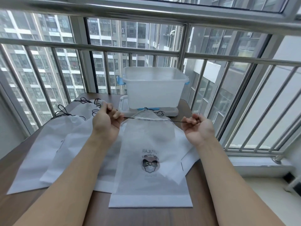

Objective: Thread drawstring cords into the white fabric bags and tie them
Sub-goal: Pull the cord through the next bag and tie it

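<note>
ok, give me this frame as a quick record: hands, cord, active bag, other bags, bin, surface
left hand: pinches the left end of the cord
right hand: grips the right end of the cord
cord: dark, pulled out at both sides of the bag's top hem
active bag: white, printed logo, top hem gathered between the hands
other bags: white, lying to the left, dark cords tied at their tops
bin: translucent plastic, blue latches, behind the bags
surface: brown wooden table
</note>
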Demonstrator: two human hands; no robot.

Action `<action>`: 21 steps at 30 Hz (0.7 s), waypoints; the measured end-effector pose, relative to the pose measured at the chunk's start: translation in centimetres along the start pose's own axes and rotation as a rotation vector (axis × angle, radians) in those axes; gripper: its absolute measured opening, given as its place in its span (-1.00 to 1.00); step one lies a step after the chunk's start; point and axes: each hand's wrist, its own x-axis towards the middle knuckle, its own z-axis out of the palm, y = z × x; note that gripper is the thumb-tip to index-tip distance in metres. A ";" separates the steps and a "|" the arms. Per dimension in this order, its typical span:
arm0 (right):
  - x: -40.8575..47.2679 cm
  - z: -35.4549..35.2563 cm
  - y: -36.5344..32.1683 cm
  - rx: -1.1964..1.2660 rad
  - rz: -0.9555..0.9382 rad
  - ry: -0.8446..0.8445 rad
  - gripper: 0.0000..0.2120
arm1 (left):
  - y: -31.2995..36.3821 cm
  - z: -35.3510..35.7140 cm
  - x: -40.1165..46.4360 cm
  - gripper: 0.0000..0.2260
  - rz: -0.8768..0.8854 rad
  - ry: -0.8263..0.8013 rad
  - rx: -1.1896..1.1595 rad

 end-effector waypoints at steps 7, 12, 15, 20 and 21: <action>1.2 -1.2 -3.3 -0.287 -0.351 0.363 -0.60 | 2.3 -0.4 0.0 -0.54 0.201 0.087 0.187; -0.2 -0.1 -1.5 -0.661 -0.534 0.176 -0.50 | 0.6 0.0 -0.6 -0.55 0.281 0.011 0.463; -2.1 1.4 1.3 -0.811 -0.358 -0.191 -0.54 | -0.6 0.6 -1.5 -0.66 0.084 -0.155 0.450; -4.9 3.6 6.0 -0.941 -0.230 -0.538 -0.62 | -3.0 2.5 -3.0 -0.70 -0.099 -0.309 0.488; -5.2 3.5 6.3 -0.973 -0.261 -0.585 -0.62 | -3.5 2.6 -3.1 -0.68 -0.089 -0.323 0.481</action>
